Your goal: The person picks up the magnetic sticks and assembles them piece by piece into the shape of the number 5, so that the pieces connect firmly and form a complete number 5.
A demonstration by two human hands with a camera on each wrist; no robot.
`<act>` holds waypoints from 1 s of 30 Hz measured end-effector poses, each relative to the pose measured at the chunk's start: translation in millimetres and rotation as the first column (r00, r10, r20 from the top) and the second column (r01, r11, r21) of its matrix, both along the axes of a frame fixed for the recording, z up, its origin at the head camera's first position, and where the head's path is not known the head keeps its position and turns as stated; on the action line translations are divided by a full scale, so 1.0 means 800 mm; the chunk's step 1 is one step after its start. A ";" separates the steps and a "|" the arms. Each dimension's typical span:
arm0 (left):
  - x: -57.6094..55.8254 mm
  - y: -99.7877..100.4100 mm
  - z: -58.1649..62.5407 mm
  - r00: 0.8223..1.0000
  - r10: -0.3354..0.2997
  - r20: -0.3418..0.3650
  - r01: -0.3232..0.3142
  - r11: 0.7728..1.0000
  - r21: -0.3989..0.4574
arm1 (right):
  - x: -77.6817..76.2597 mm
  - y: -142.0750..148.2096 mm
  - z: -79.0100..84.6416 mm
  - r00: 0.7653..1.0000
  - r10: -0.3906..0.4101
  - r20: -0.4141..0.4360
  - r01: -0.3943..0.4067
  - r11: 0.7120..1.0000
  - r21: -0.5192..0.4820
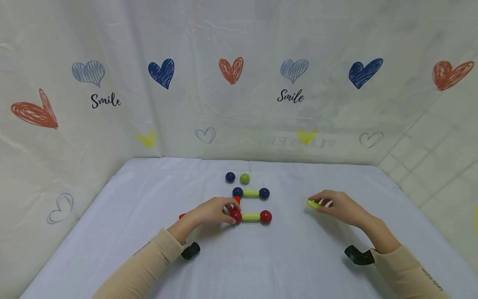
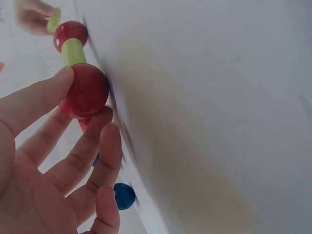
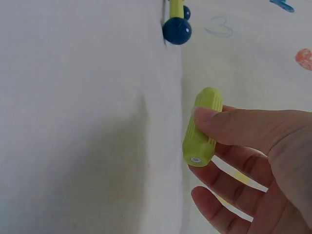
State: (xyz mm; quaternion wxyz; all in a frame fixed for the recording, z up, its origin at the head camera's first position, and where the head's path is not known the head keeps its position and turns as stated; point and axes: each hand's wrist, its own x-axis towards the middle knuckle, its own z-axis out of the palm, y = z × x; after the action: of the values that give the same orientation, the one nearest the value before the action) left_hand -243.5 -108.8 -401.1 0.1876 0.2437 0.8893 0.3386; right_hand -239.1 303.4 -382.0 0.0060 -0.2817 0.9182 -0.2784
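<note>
My left hand [image 1: 218, 211] pinches a red ball [image 2: 87, 92] at the near left corner of a joined frame of balls and rods. From that ball a yellow-green rod [image 1: 250, 217] runs right to a second red ball [image 1: 266, 217]. A red rod [image 1: 237, 202], partly hidden by my fingers, leads back to a dark blue ball [image 1: 237, 192]. Another yellow-green rod [image 1: 251, 193] joins it to a further blue ball [image 1: 264, 193]. Off to the right, my right hand [image 1: 337, 206] holds a loose yellow-green rod [image 3: 202, 129] between thumb and fingers, above the table; its near end shows a small metallic disc.
Behind the frame lie a loose blue ball [image 1: 230, 177] and a green ball [image 1: 245, 178]. A red piece [image 1: 181, 216] peeks out beside my left wrist, mostly hidden. White cloth covers the table [image 1: 298, 257], and a heart-printed sheet [image 1: 257, 116] hangs behind it.
</note>
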 end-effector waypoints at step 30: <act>-0.001 -0.001 -0.002 1.000 0.000 -0.011 0.000 1.000 0.003 | 0.028 -0.101 -0.034 0.648 0.134 0.750 0.374 0.802 -0.466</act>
State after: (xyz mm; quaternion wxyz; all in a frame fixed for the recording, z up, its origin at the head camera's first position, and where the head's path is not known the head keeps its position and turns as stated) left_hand -243.9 -109.6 -403.0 0.1825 0.2457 0.8898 0.3386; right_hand -216.9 222.8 -409.4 0.2791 -0.0630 0.7164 -0.6363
